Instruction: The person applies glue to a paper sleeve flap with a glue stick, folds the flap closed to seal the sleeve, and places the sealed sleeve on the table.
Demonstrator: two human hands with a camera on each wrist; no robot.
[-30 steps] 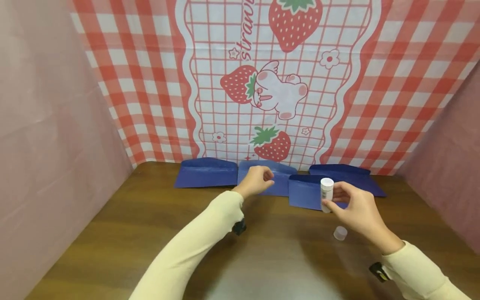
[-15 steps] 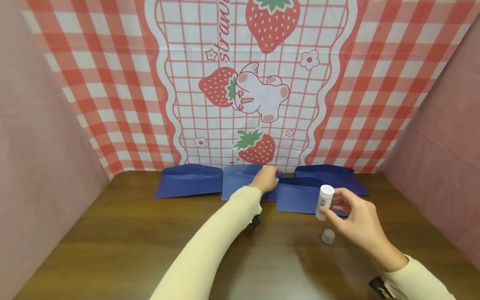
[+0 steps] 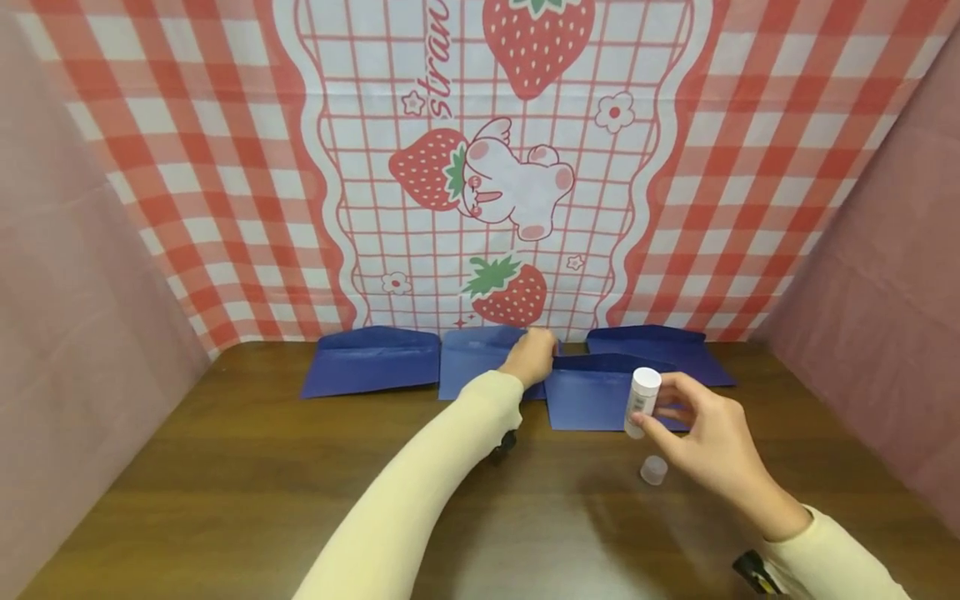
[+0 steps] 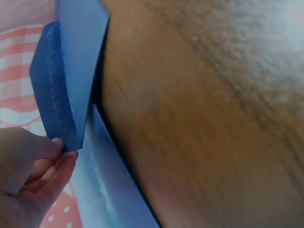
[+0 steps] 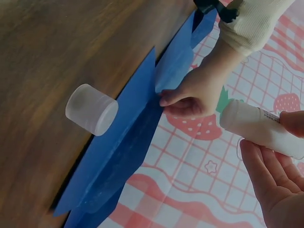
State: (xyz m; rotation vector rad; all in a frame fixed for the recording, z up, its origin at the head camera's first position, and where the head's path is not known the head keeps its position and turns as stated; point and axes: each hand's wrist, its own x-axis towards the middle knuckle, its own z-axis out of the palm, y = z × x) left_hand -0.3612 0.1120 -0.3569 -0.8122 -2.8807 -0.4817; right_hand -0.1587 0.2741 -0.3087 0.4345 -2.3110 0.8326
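My left hand [image 3: 529, 358] pinches the upper left corner of an open blue envelope [image 3: 585, 402] between thumb and fingers. In the left wrist view that envelope's flap [image 4: 53, 80] stands up from its body, and the fingertips [image 4: 57, 144] are at its end. My right hand [image 3: 716, 437] holds a small white bottle [image 3: 643, 396] with a printed label, thumb on one side and fingers on the other, above the table and in front of the same envelope. A small translucent cup-shaped cap [image 3: 654, 471] rests on the table below the bottle.
More blue envelopes line the back of the table: one at far left [image 3: 371, 371], a lighter one [image 3: 476, 367] behind my left hand, and one at right [image 3: 686, 358]. Behind them hangs a strawberry-print cloth [image 3: 360, 208]. Pink cloth [image 3: 82, 275] walls both sides.
My left hand has moved right from above the lighter envelope and now pinches the neighbouring envelope's corner. The right hand still holds the bottle, nearly in place. The head view has shifted slightly.
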